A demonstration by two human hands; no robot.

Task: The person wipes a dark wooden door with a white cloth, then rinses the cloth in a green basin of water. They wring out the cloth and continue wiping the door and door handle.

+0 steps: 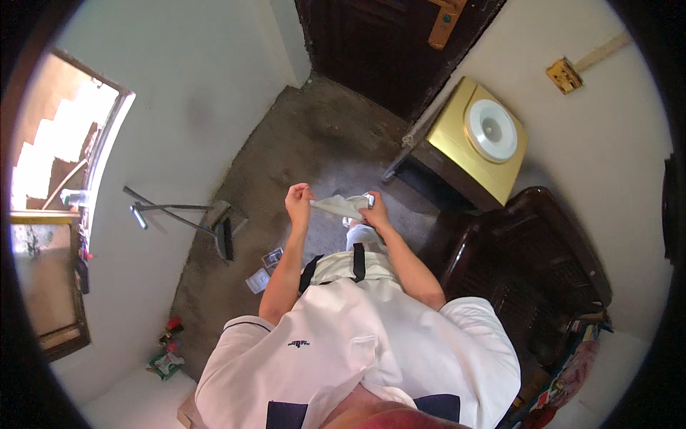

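Observation:
A thin white cloth (341, 206) is stretched between my two hands, in front of my waist and above the floor. At its left end, the fingers of my left hand (298, 205) are pinched together on its edge. My right hand (376, 213) grips the opposite end, where the cloth bunches up by the fingers. Its middle sags slightly and looks creased. Part of my light trousers shows below it.
Against the left wall lean a broom and dustpan (223, 232). Small boxes (259, 280) lie on the floor by my left forearm. A gold-topped cabinet with a white round dish (491, 131) stands at right, near a dark wooden bench (529, 264). A dark door (379, 50) is ahead.

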